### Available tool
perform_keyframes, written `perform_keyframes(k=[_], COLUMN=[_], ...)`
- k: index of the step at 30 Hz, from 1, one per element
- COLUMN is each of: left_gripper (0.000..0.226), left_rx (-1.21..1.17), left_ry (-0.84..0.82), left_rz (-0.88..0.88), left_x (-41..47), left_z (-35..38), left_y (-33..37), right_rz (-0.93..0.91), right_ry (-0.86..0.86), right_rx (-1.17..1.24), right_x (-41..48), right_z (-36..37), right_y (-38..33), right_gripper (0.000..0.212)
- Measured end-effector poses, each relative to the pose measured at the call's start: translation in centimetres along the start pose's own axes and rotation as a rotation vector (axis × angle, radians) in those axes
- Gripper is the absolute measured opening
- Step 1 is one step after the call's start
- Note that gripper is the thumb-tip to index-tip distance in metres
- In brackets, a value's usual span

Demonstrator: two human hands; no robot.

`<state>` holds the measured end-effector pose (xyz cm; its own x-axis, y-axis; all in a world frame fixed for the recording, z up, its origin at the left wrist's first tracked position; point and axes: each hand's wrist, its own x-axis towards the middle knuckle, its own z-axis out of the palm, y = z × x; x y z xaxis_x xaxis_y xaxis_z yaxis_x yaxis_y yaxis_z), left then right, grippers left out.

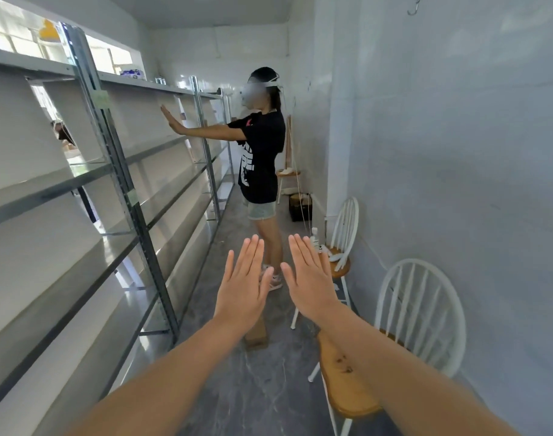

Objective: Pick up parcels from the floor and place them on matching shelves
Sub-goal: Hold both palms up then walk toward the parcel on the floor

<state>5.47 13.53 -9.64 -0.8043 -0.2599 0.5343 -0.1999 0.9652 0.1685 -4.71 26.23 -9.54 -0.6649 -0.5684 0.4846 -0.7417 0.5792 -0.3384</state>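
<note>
Both my arms are stretched forward with flat palms facing away. My left hand (244, 281) and my right hand (309, 278) are side by side, fingers extended, holding nothing. A brown cardboard parcel (257, 336) lies on the grey floor just below my left wrist, partly hidden by it. Long metal shelves (133, 196) run along the left wall with bare white boards.
Another person (259, 158) in a black shirt stands ahead in the aisle, arms held out toward the shelves. Two white chairs with wooden seats (419, 313) (341, 247) stand along the right wall. A dark basket (300, 207) and a stool sit farther back.
</note>
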Motion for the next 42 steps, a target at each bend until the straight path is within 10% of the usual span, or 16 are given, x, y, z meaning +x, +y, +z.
perform_keyframes(k=[42], left_gripper=[0.068], left_rx=[-0.064], left_ry=[-0.09], left_rz=[-0.033], left_x=[30.6], left_z=[21.1], left_y=[-21.8], right_rz=[0.121], right_ry=[-0.167], right_rx=[-0.034], right_x=[35.3], right_z=[21.2], right_y=[8.3], right_gripper=[0.06])
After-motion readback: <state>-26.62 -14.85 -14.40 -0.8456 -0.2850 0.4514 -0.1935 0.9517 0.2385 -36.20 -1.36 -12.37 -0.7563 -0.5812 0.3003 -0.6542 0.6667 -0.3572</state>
